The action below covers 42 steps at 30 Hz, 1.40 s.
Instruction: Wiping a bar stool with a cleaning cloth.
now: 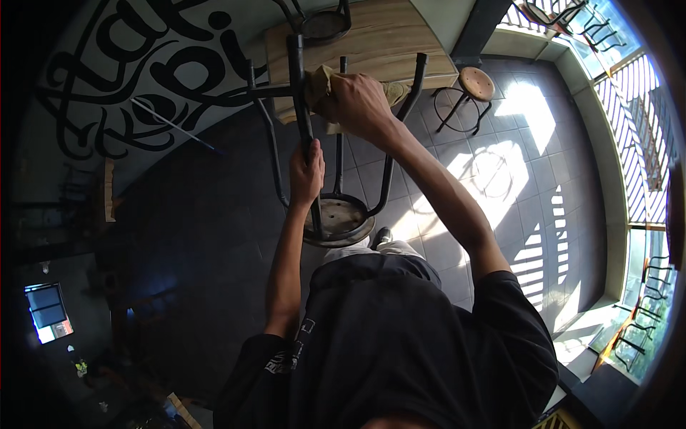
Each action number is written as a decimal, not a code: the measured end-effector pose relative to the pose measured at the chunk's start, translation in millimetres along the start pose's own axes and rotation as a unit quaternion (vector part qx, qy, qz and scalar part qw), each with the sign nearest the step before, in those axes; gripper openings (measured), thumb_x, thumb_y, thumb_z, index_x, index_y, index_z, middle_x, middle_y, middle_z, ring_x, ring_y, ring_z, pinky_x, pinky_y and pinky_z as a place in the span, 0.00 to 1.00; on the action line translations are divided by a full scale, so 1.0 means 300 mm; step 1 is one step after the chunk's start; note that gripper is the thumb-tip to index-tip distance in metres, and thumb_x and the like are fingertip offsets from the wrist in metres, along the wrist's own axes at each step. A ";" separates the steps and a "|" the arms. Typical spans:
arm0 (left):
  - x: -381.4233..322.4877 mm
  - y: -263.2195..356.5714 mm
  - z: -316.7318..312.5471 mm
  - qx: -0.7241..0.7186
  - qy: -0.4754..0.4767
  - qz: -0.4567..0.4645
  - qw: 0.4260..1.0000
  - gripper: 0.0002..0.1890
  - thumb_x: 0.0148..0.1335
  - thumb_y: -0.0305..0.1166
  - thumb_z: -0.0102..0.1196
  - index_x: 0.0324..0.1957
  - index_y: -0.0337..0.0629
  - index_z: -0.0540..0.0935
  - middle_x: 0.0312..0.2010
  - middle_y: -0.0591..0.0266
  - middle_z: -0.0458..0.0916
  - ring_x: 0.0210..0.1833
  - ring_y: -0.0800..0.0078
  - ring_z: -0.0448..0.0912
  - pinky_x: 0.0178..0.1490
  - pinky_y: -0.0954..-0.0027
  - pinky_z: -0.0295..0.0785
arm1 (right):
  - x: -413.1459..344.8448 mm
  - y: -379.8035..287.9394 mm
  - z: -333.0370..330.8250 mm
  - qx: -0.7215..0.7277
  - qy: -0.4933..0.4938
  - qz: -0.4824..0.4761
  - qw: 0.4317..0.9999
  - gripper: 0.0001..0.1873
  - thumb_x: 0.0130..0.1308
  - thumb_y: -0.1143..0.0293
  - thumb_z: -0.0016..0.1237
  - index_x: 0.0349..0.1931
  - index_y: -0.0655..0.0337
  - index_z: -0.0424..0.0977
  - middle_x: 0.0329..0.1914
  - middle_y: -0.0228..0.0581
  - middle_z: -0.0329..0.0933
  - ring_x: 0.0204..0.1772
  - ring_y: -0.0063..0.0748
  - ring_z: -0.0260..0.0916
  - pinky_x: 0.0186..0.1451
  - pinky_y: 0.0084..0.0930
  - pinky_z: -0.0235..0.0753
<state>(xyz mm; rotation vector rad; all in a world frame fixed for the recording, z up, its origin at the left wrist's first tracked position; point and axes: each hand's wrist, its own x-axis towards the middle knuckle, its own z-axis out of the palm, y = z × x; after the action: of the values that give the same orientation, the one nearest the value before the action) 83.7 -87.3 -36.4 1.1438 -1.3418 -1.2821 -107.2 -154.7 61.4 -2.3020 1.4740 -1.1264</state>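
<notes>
An upturned stool with dark metal legs and a round wooden seat (338, 217) is in front of me, its seat low near my legs and its feet pointing up. My left hand (307, 170) grips the nearest leg (298, 107) about halfway up. Higher up, my right hand (360, 104) is closed on a tan cloth (320, 88), which bunches against that same leg; another part of the cloth shows right of the hand, beside the right leg. The fingertips of my right hand are hidden by the hand and cloth.
Behind the stool stands a wood-topped table (375, 27) with another upturned stool (324, 26) on it. A round-seated stool (476, 84) stands upright on the tiled floor at right. A wall with black painted lettering rises at left. More stools line the windows at right.
</notes>
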 end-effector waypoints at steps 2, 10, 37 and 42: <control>-0.030 0.006 0.017 -0.007 0.007 0.011 1.000 0.19 0.80 0.45 0.47 0.31 0.47 0.70 0.14 0.75 0.63 0.12 0.88 0.60 0.14 0.79 0.54 | -0.030 0.058 -0.017 0.004 -0.007 -0.030 1.000 0.15 0.60 0.59 0.60 0.33 0.64 0.77 0.26 0.50 0.80 0.29 0.55 0.79 0.34 0.46 0.77; -0.093 0.081 0.065 0.025 0.002 0.030 0.999 0.21 0.79 0.47 0.48 0.29 0.47 0.70 0.14 0.76 0.63 0.11 0.87 0.60 0.15 0.79 0.54 | -0.218 0.463 -0.102 0.050 -0.023 -0.034 0.998 0.17 0.49 0.71 0.62 0.42 0.64 0.85 0.37 0.55 0.84 0.43 0.60 0.82 0.48 0.43 0.82; -0.295 -0.129 0.107 0.127 0.081 0.087 0.985 0.21 0.79 0.46 0.48 0.29 0.46 0.70 0.16 0.76 0.65 0.11 0.86 0.61 0.14 0.78 0.54 | -0.363 -0.024 0.066 -0.080 0.113 -0.100 0.985 0.12 0.57 0.62 0.54 0.29 0.61 0.82 0.34 0.46 0.80 0.50 0.47 0.76 0.57 0.41 0.69; -0.359 -0.027 0.105 0.027 0.064 0.002 0.998 0.23 0.81 0.47 0.43 0.28 0.46 0.67 0.12 0.73 0.63 0.08 0.84 0.59 0.12 0.77 0.55 | -0.335 -0.017 0.004 -0.054 -0.020 -0.077 0.995 0.14 0.53 0.63 0.62 0.29 0.68 0.81 0.31 0.51 0.81 0.31 0.50 0.81 0.39 0.42 0.80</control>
<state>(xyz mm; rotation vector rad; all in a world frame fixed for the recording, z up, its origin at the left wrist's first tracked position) 67.6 23.6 -47.4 1.2381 -1.2891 -1.1552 -124.9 -67.9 13.2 -2.5331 1.3964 -1.0550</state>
